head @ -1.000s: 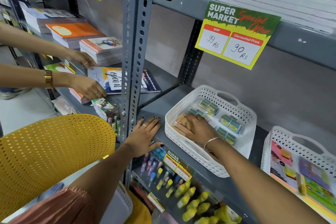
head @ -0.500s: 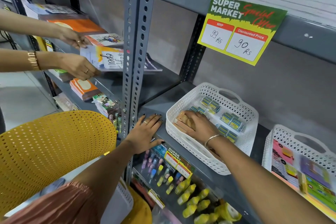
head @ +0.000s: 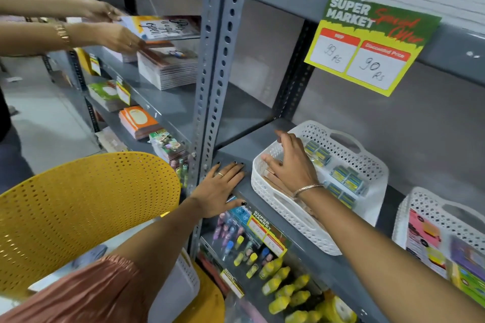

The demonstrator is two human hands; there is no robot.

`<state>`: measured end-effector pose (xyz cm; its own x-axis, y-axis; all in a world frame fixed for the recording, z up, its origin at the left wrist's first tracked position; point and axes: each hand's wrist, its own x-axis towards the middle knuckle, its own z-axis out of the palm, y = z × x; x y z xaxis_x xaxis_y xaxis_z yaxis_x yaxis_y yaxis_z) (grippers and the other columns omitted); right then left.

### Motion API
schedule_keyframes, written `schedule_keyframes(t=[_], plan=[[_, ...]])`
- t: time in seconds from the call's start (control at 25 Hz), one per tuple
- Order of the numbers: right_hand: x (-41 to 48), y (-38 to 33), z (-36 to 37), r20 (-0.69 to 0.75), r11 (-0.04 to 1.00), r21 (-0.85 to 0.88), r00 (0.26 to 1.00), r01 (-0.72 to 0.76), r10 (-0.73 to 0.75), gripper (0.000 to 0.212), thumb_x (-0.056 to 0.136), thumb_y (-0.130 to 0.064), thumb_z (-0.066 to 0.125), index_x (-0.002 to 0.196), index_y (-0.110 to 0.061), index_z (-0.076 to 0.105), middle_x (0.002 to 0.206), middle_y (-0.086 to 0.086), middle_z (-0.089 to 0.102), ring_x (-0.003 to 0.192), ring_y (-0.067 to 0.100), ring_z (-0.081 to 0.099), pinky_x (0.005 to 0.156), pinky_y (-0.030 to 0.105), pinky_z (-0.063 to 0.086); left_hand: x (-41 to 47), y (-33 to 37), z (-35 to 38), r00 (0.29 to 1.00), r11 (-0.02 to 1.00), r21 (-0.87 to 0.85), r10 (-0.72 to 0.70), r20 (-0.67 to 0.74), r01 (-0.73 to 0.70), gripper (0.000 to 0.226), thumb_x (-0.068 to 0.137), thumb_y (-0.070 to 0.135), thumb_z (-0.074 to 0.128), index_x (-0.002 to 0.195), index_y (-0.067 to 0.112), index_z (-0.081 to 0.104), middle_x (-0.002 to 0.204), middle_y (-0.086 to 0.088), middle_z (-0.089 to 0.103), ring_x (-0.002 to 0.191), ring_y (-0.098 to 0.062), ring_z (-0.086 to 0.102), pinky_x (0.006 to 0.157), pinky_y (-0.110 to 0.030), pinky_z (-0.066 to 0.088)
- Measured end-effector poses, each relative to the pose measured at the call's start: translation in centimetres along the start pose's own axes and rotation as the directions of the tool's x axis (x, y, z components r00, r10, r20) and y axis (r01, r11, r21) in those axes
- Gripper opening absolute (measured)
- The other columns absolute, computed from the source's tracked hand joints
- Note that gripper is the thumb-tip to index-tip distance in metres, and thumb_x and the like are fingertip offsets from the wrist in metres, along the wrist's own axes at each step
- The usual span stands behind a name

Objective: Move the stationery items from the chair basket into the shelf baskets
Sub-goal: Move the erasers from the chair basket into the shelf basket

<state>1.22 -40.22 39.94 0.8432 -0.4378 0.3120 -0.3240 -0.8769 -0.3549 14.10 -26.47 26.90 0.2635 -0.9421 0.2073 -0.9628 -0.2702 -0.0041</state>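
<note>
A white perforated shelf basket (head: pixel 372 165) stands on the grey shelf (head: pixel 236 147). It holds small green-blue packs (head: pixel 346 178) along its far side and flat tan wooden pieces (head: pixel 275 181) at its near left end. My right hand (head: pixel 291 165) is inside this basket, fingers spread just above the tan pieces, holding nothing I can see. Flat on the shelf's front edge left of the basket lies my left hand (head: pixel 223 186), fingers apart. The white chair basket (head: pixel 183 278) shows partly behind my left arm, on the yellow chair (head: pixel 78 204).
A second white basket (head: pixel 433 212) with colourful card packs stands at the right. Below the shelf lie pens and yellow bottles (head: pixel 278 283). Another person's hands (head: pixel 115 34) handle a booklet (head: pixel 162 27) over notebook stacks at the left. A price sign (head: pixel 367 44) hangs above.
My right hand has lifted off the tan pieces and opened, shifting slightly to the basket's left corner. The other person has raised the booklet higher. My left hand has stayed on the shelf edge.
</note>
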Motion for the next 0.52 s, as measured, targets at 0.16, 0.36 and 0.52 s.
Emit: schedule_keyframes(t=[0.16,0.36,0.52], plan=[[0.9,-4.4,2.2,-0.1,0.98,0.018,0.975,0.2,-0.197,0.053,0.084,-0.04,0.046,0.127,-0.008,0.043,0.121,0.013,0.053,0.114,0.026,0.045,0.091,0.033,0.04,-5.2,-1.3,0.4,0.991,0.993,-0.026,-0.119,-0.055,0.117,0.072,0.089,0.058,0.029,0.137,0.005,0.041,0.146,-0.014,0.038,0.136,-0.026,0.029,0.11,-0.043,0.018],[-0.7,-9.1,10.1,-0.017,0.93,0.017,0.93,0.366,-0.366,0.049,0.079,-0.031,0.044,0.122,-0.007,0.048,0.114,0.016,0.057,0.107,0.029,0.047,0.089,0.037,0.044,-16.7,-3.3,4.5,0.927,0.929,-0.064,-0.356,0.123,0.365,0.081,0.094,0.062,0.011,0.132,0.002,0.049,0.142,-0.017,0.043,0.13,-0.033,0.039,0.101,-0.049,0.037],[-4.2,-10.8,19.3,0.226,0.896,0.099,0.867,0.432,-0.443,0.046,0.075,-0.011,0.066,0.118,-0.002,0.052,0.11,0.021,0.06,0.105,0.039,0.056,0.087,0.045,0.051,-27.1,-2.4,9.5,0.816,0.843,-0.048,-0.503,0.287,0.536,0.082,0.092,0.065,0.015,0.129,0.002,0.052,0.14,-0.019,0.045,0.129,-0.034,0.039,0.104,-0.046,0.018]])
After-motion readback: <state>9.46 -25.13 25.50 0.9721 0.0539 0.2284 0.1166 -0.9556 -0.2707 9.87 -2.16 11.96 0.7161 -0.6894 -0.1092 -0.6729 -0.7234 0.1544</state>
